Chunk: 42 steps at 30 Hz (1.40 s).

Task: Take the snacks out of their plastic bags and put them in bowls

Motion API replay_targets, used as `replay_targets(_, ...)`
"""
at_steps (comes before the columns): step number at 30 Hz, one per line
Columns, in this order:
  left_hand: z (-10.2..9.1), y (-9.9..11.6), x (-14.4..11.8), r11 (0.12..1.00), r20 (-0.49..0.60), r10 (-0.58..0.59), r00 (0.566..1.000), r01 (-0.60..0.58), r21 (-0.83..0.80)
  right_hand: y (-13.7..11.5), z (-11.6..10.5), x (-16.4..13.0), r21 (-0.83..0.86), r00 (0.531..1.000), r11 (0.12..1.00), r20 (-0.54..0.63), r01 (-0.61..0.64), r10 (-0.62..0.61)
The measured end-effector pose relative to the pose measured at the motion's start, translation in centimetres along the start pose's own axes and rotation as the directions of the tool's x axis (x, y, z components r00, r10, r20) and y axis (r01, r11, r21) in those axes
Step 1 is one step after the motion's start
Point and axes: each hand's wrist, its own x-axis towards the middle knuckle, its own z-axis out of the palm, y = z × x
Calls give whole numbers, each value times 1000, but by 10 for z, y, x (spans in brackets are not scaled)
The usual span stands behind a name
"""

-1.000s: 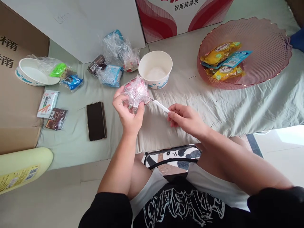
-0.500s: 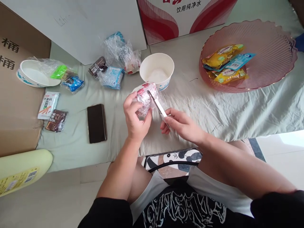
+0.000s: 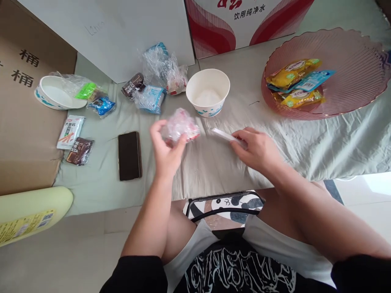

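Drawn apart since earlier: left hand point(image 3: 167, 154), gripping crinkled clear-wrapped packet point(image 3: 179, 125), reddish inside; right hand point(image 3: 259, 149), gripping white tool point(image 3: 222, 134). I see bare cloth point(image 3: 205, 162) between, bowl point(image 3: 210, 110) just beyond.

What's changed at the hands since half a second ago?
The right hand has drawn the white-handled tool rightward, off the plastic-wrapped packet; the left hand has shifted that packet left. Neither let go. The upright paper bowl, smartphone and pink fluted bowl stayed put.
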Motion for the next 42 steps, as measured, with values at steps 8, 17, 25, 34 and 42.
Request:
replay_targets(8,11,17,-6,956,47,142,989,-149,253,10,10,-4,115,934,939,-198,323,-297)
replay_targets(17,0,18,10,773,43,-347,937,312,-553,-3,22,-6,273,915,875,-187,399,-359)
replay_targets(25,-1,-5,9,995,-122,-87,989,80,-61,23,15,8,337,865,929,-501,156,36)
replay_targets(34,-8,13,4,909,136,185,973,-222,352,-3,9,-13,-151,853,898,-282,413,-440)
replay_targets(42,1,21,9,986,-1,-135,991,134,101,5,2,-10,-208,871,895,-225,394,-436)
